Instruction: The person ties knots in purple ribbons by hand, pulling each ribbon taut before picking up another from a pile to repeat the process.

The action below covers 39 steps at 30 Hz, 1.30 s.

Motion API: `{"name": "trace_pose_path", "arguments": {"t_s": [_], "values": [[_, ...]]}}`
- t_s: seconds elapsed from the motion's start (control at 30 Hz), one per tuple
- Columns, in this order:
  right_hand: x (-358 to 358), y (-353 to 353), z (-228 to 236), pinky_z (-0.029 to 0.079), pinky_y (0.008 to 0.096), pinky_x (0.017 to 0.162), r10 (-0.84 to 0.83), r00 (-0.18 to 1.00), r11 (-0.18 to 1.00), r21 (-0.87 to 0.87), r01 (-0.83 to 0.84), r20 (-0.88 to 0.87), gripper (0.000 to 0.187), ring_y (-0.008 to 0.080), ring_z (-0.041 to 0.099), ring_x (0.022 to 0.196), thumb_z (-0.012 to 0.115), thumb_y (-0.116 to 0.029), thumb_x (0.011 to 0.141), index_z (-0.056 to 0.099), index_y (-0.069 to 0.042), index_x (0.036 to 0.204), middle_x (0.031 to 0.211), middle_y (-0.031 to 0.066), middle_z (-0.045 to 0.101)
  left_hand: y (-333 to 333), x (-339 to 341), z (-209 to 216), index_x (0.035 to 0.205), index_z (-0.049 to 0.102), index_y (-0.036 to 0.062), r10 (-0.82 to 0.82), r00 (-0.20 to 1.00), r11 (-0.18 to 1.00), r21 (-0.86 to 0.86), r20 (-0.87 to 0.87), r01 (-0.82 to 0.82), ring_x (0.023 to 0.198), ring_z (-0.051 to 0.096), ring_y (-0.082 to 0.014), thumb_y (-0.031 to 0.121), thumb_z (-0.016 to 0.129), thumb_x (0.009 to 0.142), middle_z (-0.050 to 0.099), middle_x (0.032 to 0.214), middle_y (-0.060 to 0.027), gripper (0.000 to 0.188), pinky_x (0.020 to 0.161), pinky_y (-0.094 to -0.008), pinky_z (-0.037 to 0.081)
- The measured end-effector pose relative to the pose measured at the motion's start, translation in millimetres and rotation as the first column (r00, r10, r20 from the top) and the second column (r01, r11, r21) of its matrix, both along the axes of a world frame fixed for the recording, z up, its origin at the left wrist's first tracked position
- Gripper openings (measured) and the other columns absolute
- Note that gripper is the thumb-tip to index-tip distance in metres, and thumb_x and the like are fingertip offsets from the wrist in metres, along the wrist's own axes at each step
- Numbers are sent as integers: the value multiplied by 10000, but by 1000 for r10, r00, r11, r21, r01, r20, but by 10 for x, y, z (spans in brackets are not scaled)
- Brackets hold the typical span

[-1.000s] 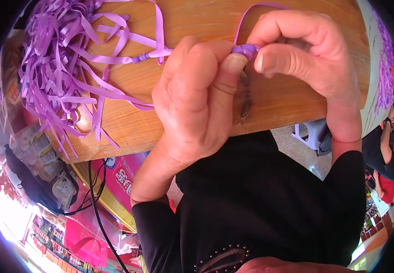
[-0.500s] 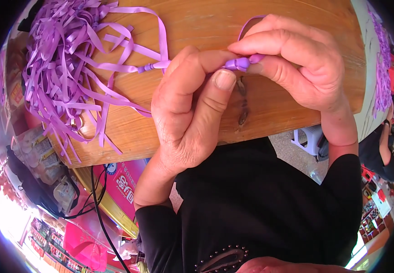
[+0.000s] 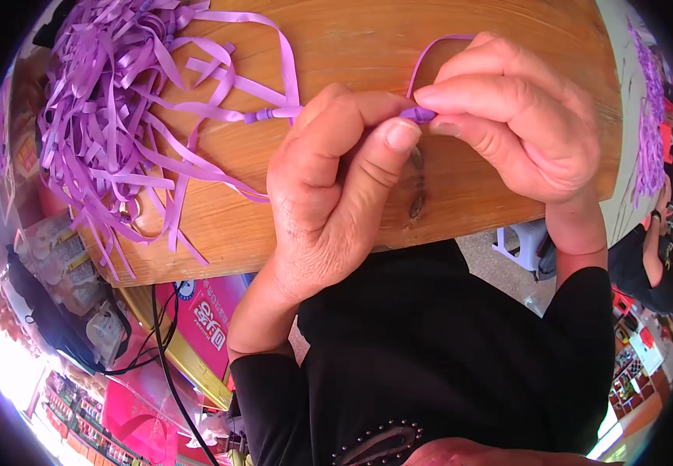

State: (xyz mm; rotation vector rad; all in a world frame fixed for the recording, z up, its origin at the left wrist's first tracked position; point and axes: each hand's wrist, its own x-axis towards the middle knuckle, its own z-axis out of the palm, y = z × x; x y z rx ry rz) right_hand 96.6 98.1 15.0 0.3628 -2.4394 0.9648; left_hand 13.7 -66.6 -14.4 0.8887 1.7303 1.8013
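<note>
- Left hand [image 3: 329, 194]: thumb and fingers pinched on a purple ribbon [image 3: 274, 113].
- Right hand [image 3: 519, 116]: pinched on the same ribbon, just beside the left thumb.
- Ribbon pile [image 3: 104, 116]: on the wooden counter [image 3: 352, 39], left of both hands.

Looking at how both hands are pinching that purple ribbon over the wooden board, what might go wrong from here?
The left hand and right hand pinch the purple ribbon only at their fingertips, so it may slip free. The small beads on the strand could slide off. The strand runs into the loose ribbon pile, so pulling might tangle or drag it across the wooden board.
</note>
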Motion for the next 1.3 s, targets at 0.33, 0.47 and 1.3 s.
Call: {"name": "trace_pose_path", "arguments": {"t_s": [0.33,0.47,1.3], "values": [[-49,-15,47,395,277,530,-2,1000,985,170,3,-4,350,192,538,617,718,-34,580,650,57,911,739,98,583,27,-69,-50,853,610,-3,-43,953,996,66,-299,66,612,455,-151,36,634,828,502,674,-41,52,568,-254,383],[-39,27,26,367,283,514,3,1000,976,218,3,-28,353,188,525,595,712,-51,561,657,55,893,720,85,573,-4,-91,25,853,609,0,-91,956,995,-60,-280,77,594,460,-170,23,639,816,509,670,-55,52,548,-268,385],[18,16,-76,345,259,436,399,695,745,-653,135,598,202,132,495,498,661,-148,774,592,20,685,586,67,532,37,-336,-270,809,629,5,32,447,960,152,-894,235,483,471,-127,95,627,401,461,705,-17,418,393,-247,374]]}}
